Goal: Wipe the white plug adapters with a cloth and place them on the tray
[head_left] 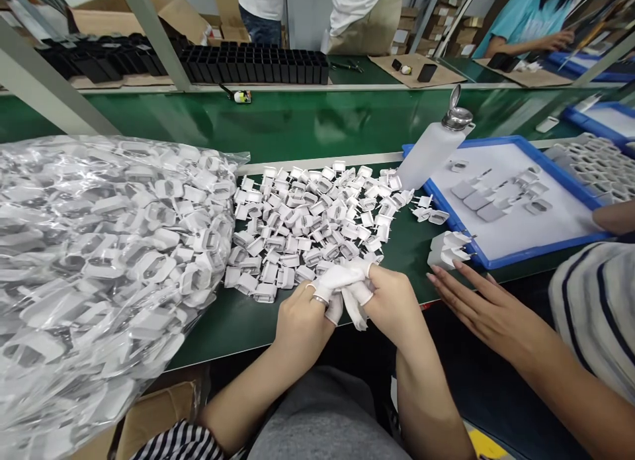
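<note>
My left hand [302, 318] and my right hand [389, 301] meet at the table's near edge, fingers in white finger cots. Both are closed together on a white cloth [353, 308] and, it seems, a small white plug part hidden between the fingertips. Just beyond them lies a heap of white plug parts [317, 222] on the green mat [258, 318]. A co-worker's hand [476, 301] lies flat and open to my right, fingertips near two white plug parts [446, 248].
A big clear bag of white plug parts [99, 248] fills the left. A blue-rimmed tray [540, 251] with a few parts sits at right, a white dispenser bottle [431, 152] leaning on it. Beyond runs a green conveyor [307, 119]; black parts [258, 63] and people stand behind.
</note>
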